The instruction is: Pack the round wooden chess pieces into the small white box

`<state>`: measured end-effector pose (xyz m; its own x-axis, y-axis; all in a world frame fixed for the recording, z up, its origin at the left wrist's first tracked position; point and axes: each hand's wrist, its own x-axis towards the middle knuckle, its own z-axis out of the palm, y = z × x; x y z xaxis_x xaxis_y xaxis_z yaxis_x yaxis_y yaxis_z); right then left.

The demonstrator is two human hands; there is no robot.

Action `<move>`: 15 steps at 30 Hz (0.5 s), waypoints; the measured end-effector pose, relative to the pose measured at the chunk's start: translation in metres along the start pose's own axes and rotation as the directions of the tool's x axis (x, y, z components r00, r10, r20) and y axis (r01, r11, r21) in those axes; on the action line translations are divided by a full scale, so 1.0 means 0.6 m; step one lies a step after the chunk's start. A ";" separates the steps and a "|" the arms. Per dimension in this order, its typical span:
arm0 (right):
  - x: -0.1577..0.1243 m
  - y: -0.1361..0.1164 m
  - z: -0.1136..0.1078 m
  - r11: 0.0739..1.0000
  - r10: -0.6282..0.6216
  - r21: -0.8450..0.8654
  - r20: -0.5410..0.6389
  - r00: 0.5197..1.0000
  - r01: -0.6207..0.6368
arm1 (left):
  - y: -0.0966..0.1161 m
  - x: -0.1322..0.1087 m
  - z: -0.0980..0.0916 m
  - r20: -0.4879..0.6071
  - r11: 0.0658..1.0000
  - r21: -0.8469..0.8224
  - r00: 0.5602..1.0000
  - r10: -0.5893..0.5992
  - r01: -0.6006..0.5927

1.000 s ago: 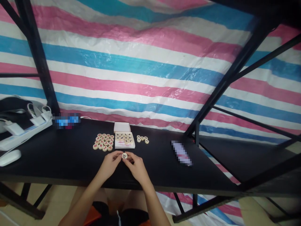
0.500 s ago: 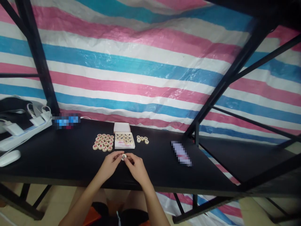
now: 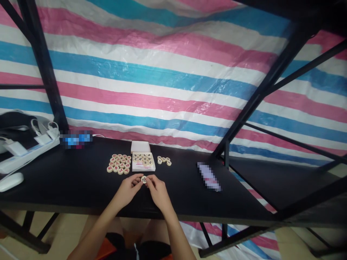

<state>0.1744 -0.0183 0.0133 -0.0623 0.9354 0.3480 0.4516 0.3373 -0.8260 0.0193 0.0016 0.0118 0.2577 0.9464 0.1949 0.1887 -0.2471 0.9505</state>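
Note:
Between my two hands is a round Chinese chess piece (image 3: 144, 179) with a black character facing up. My left hand (image 3: 131, 187) pinches its left edge, and my right hand (image 3: 156, 188) pinches its right edge. Just beyond them stands a white box (image 3: 143, 168) holding several black-character pieces, its lid (image 3: 140, 146) behind it. Rows of red-character pieces (image 3: 119, 164) lie left of the box. A small group of black-character pieces (image 3: 164, 159) sits to its right.
The black table (image 3: 81, 184) bears a power strip (image 3: 29, 153) with plugs and a white mouse (image 3: 11, 182) at the left. A blurred pale flat object (image 3: 209, 177) lies at the right. Black metal posts (image 3: 48, 76) frame a striped sheet (image 3: 151, 79).
The held piece has turned and shifted slightly right, so its black character shows more fully. My fingers have moved outward to its edges. The other pieces and the box look unchanged.

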 end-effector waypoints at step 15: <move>-0.001 -0.004 0.001 1.000 -0.022 -0.018 0.030 0.999 0.022 | 0.013 -0.001 -0.006 -0.039 1.000 -0.020 0.999 0.015 -0.015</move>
<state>0.1732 -0.0196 0.0147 -0.0985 0.9307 0.3524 0.4657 0.3560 -0.8102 0.0171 -0.0003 0.0198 0.2237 0.9500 0.2180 0.1653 -0.2574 0.9521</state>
